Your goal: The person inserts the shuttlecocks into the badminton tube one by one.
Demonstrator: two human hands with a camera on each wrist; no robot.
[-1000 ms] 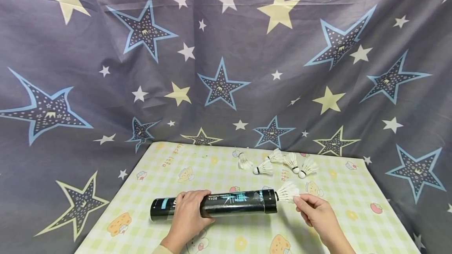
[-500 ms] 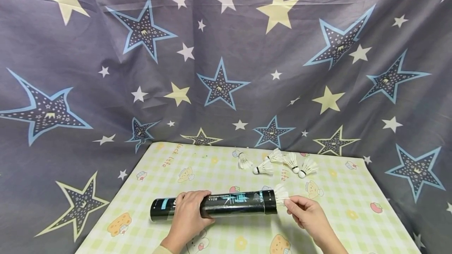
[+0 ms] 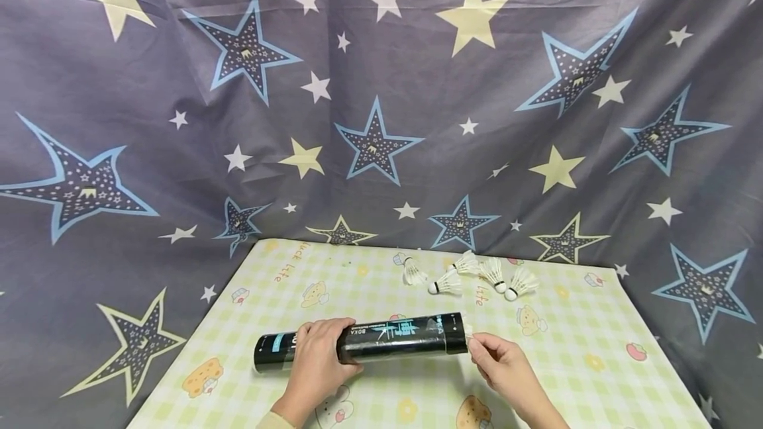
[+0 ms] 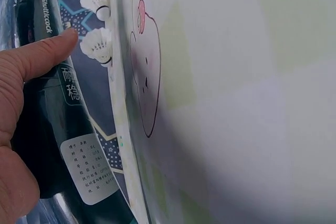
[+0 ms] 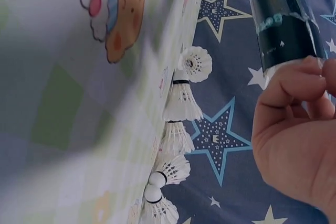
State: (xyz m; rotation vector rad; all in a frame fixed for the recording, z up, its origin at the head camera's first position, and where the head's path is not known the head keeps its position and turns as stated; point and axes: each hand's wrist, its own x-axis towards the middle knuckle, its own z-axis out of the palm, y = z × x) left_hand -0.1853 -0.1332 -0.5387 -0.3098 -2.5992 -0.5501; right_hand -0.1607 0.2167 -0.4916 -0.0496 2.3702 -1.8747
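A black shuttlecock tube (image 3: 399, 337) with blue print lies crosswise above the table, its right end tipped up a little. My left hand (image 3: 322, 356) grips it round the left part; in the left wrist view the thumb and a finger lie along its labelled side. At the tube's right mouth, my right hand (image 3: 503, 366) pinches the feather edge of a shuttlecock (image 3: 468, 331). Only a sliver of white feathers shows there; the remainder is hidden inside the tube. In the right wrist view the curled fingers meet at the tube's end.
Several white shuttlecocks lie loose at the back of the table, among them one at the left (image 3: 413, 272) and one at the right (image 3: 521, 283). A green-checked cloth (image 3: 268, 303) covers the table. Behind hangs a dark star-patterned curtain (image 3: 381, 71).
My right hand has moved left, pushing the shuttlecock from outside the mouth almost wholly into the tube. The tube's right end has risen slightly; my left hand keeps its grip.
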